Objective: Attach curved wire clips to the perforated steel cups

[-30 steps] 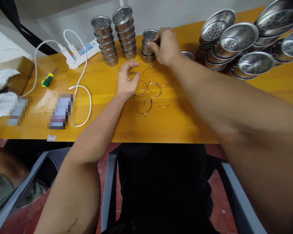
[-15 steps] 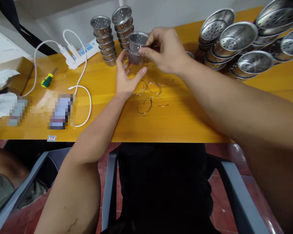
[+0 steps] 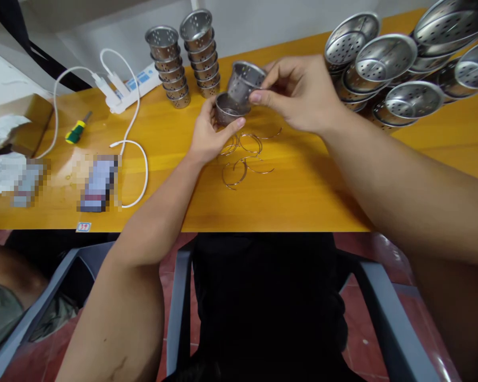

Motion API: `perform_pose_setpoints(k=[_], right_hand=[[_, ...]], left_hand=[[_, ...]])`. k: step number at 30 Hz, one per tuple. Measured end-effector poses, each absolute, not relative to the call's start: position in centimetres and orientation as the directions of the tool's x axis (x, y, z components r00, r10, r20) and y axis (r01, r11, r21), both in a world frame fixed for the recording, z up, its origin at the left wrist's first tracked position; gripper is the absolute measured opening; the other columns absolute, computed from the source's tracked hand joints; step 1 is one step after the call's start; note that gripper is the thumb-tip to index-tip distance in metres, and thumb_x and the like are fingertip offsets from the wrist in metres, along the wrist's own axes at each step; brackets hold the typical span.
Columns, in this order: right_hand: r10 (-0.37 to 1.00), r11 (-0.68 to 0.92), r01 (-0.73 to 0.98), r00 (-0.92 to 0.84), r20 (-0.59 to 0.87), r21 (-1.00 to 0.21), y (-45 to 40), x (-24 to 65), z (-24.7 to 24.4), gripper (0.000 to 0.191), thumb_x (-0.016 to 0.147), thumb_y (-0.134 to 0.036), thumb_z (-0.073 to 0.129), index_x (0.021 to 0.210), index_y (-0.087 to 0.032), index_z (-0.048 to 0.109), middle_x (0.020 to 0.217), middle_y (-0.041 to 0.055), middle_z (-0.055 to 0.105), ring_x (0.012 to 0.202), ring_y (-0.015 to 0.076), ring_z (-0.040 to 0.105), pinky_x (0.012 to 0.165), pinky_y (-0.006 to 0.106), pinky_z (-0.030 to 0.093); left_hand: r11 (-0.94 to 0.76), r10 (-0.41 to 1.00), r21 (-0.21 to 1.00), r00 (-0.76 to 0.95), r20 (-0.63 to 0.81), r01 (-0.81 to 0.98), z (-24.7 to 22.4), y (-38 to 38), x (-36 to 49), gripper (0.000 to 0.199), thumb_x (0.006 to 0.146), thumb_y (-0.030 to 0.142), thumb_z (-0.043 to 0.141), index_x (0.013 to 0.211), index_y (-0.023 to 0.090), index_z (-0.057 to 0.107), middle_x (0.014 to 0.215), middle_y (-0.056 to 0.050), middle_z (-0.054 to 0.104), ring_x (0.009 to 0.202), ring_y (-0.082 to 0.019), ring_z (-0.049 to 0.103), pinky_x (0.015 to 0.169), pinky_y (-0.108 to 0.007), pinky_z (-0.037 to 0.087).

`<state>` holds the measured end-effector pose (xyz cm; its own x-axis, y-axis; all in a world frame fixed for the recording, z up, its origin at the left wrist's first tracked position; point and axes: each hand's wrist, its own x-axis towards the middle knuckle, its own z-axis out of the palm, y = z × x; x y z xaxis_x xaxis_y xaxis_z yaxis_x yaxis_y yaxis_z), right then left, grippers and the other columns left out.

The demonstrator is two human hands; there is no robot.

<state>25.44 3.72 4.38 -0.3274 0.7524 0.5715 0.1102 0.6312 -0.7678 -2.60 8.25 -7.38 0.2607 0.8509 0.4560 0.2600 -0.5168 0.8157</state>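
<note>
My left hand (image 3: 210, 132) is closed around a small perforated metal cup (image 3: 228, 112), its mouth facing up. Just above and to the right, a second perforated metal cup (image 3: 244, 82) is pinched at its side by the thumb and fingers of my right hand (image 3: 298, 90). This upper cup is tilted, and its base overlaps the lower cup's mouth; whether they touch I cannot tell. Thin curved wire pieces (image 3: 242, 168) lie on the wooden table below my hands. Behind my left hand rise two stacks of similar cups, a left stack (image 3: 171, 69) and a right stack (image 3: 203, 58).
Larger perforated metal cups (image 3: 386, 58) are stacked at the right. To the left are a power strip (image 3: 143, 82) with white cables, a green-yellow screwdriver (image 3: 76, 130), a phone (image 3: 99, 183), and a cardboard box (image 3: 34, 119). Another person's leg (image 3: 14, 265) shows at far left.
The upper cup, earlier sitting in line with the lower one, has been pulled up and right by my right hand and now tilts. The lower cup stays in my left hand.
</note>
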Motion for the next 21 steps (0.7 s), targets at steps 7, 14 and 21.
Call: perform_pose_setpoints(k=[7,14,21], right_hand=[[0.752,0.658,0.450,-0.446,0.486,-0.604,0.8,31.8,6.5,0.030,0.098,-0.060,0.107,0.091,-0.035,0.092,0.117,0.0096,0.087,0.114,0.0388,0.083,0.105,0.064,0.069],[0.769,0.628,0.576,-0.565,0.299,-0.524,-2.2,38.2,3.7,0.020,0.092,-0.058,0.102,0.093,-0.039,0.096,0.131,0.0132,0.088,0.116,0.0414,0.084,0.112,0.069,0.066],[0.800,0.577,0.647,-0.572,0.182,-0.498,-2.5,39.4,2.3,0.057,0.100,-0.089,0.082,0.094,-0.033,0.092,0.121,0.0188,0.085,0.113,0.0445,0.084,0.107,0.066,0.068]], left_hand=[[-0.506,0.852,0.796,0.049,0.521,0.333,-9.4,11.4,-5.1,0.113,0.098,0.100,0.096,0.180,0.040,0.048,0.173,-0.015,0.077,0.172,-0.040,0.076,0.154,-0.058,0.060],[-0.476,0.870,0.825,0.028,0.492,0.305,-8.5,9.7,-4.3,0.109,0.089,0.104,0.102,0.169,0.042,0.061,0.174,-0.012,0.077,0.168,-0.042,0.077,0.149,-0.062,0.066],[-0.559,0.818,0.760,0.073,0.570,0.332,-10.5,11.5,-5.0,0.120,0.091,0.111,0.093,0.177,0.036,0.055,0.177,-0.017,0.074,0.173,-0.043,0.074,0.154,-0.061,0.061]])
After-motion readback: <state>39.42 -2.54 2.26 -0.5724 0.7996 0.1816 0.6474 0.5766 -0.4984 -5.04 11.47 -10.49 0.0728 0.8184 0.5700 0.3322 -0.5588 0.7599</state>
